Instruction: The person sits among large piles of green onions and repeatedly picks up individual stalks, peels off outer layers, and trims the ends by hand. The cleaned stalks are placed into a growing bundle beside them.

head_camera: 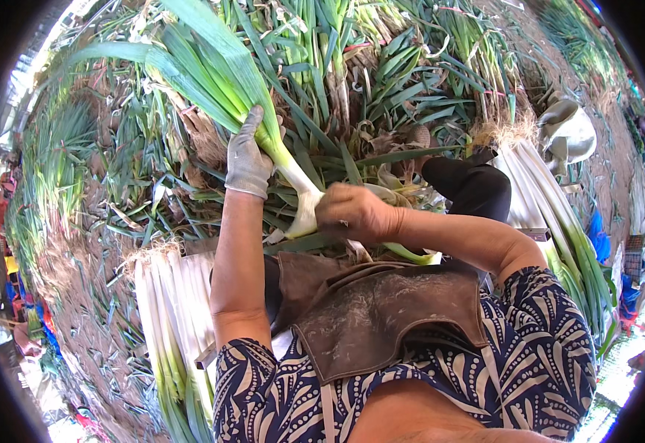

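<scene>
My left hand (249, 149), in a grey knitted glove, is closed around a leek (287, 160) where its green leaves meet the pale shank. Broad leaves (201, 72) fan out up and to the left. The white lower end slants down to the right, toward my lap. My bare right hand (355, 213) is curled into a fist at this white end and appears to pinch its outer skin (303, 216). Blur and the fist itself hide the fingertips. Below both hands, a brown leather-like apron (389, 315) covers my lap.
Trimmed leeks (162, 310) lie stacked at my left, roots away from me. Another stack (544, 199) lies at my right, near a pale cloth-like bundle (569, 130). Unpeeled leek bundles (333, 66) and loose leaves (411, 94) cover the ground ahead. My bent knee (472, 185) is beyond my right forearm.
</scene>
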Tool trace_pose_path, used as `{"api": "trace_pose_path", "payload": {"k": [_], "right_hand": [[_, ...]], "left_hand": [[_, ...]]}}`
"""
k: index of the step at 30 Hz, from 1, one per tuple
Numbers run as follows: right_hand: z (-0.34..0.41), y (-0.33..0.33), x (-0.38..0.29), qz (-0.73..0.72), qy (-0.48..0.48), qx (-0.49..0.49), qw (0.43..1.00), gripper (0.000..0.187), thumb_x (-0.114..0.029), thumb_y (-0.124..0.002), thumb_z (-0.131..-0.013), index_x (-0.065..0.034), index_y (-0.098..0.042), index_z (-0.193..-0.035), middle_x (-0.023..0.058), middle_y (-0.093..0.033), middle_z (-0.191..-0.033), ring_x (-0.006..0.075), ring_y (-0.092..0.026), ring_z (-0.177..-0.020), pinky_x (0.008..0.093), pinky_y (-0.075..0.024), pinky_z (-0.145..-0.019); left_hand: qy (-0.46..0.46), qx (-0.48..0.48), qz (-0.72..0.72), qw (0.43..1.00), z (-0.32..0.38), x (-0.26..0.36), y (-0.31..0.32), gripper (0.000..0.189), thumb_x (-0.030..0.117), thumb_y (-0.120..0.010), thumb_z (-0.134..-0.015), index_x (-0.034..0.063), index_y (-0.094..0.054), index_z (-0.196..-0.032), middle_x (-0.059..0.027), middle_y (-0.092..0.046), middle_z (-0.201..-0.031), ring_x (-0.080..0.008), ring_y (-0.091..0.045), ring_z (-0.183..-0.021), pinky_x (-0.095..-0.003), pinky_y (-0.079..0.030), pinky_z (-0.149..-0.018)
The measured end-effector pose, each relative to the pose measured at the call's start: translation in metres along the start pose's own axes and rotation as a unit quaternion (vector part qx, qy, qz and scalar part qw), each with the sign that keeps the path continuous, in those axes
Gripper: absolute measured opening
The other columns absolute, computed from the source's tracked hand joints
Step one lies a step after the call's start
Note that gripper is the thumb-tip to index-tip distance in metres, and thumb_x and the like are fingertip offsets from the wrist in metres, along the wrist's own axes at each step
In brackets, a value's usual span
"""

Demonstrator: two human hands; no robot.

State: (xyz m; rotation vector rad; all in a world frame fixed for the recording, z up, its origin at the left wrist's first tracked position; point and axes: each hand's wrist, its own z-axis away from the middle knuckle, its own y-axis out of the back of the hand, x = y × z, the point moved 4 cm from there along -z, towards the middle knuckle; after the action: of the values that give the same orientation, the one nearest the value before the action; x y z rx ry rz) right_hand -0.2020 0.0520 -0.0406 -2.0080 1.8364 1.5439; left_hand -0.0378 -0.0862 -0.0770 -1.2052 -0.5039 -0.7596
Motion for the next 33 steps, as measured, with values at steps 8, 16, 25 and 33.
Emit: {"api": "trace_pose_path", "payload": {"k": [8,16,25,33], "right_hand": [[-0.005,-0.017,0.039,0.164,-0.117,-0.047,0.978,0.071,-0.015,-0.075,-0.066,-0.0167,-0.049,-0.132,0.0210,-0.038,-0.137,0.0404,-0.038,-0.127,0.0481,-0.0342,-0.104],[0.025,-0.027,0.014,0.022,-0.015,0.020,0.999,0.033,-0.008,-0.069,-0.066,-0.0058,-0.063,-0.098,0.0137,-0.058,-0.118,0.0345,-0.051,-0.115,0.0462,-0.0388,-0.098],[0.133,0.014,-0.017,-0.167,-0.453,-0.116,0.868,0.022,-0.018,-0.065,-0.085,-0.0072,-0.063,-0.104,0.0171,-0.066,-0.088,0.0253,-0.064,-0.080,0.0345,-0.0500,-0.072],[0.240,0.061,-0.029,-0.072,-0.596,-0.103,0.793,0.050,-0.036,-0.067,-0.082,-0.0084,-0.057,-0.123,0.0132,-0.067,-0.103,0.0261,-0.063,-0.094,0.0342,-0.0477,-0.086]], "left_hand": [[-0.027,0.034,-0.017,0.999,-0.007,-0.008,0.002,0.029,0.024,-0.065,-0.089,0.0054,-0.059,-0.110,-0.0070,-0.064,-0.094,-0.0213,-0.062,-0.080,-0.0345,-0.053,-0.072],[0.109,-0.054,-0.145,0.982,0.041,-0.058,0.002,0.022,0.026,-0.066,-0.088,0.0105,-0.057,-0.101,-0.0051,-0.062,-0.083,-0.0170,-0.062,-0.074,-0.0336,-0.053,-0.066],[-0.075,0.153,-0.095,0.981,-0.030,0.030,0.053,0.018,0.015,-0.069,-0.081,0.0046,-0.058,-0.090,0.0001,-0.051,-0.067,-0.0111,-0.050,-0.055,-0.0256,-0.044,-0.048],[-0.152,0.275,0.001,0.949,-0.070,0.107,0.197,0.020,0.020,-0.068,-0.084,0.0086,-0.052,-0.080,-0.0007,-0.048,-0.069,-0.0134,-0.044,-0.058,-0.0292,-0.043,-0.060]]}}
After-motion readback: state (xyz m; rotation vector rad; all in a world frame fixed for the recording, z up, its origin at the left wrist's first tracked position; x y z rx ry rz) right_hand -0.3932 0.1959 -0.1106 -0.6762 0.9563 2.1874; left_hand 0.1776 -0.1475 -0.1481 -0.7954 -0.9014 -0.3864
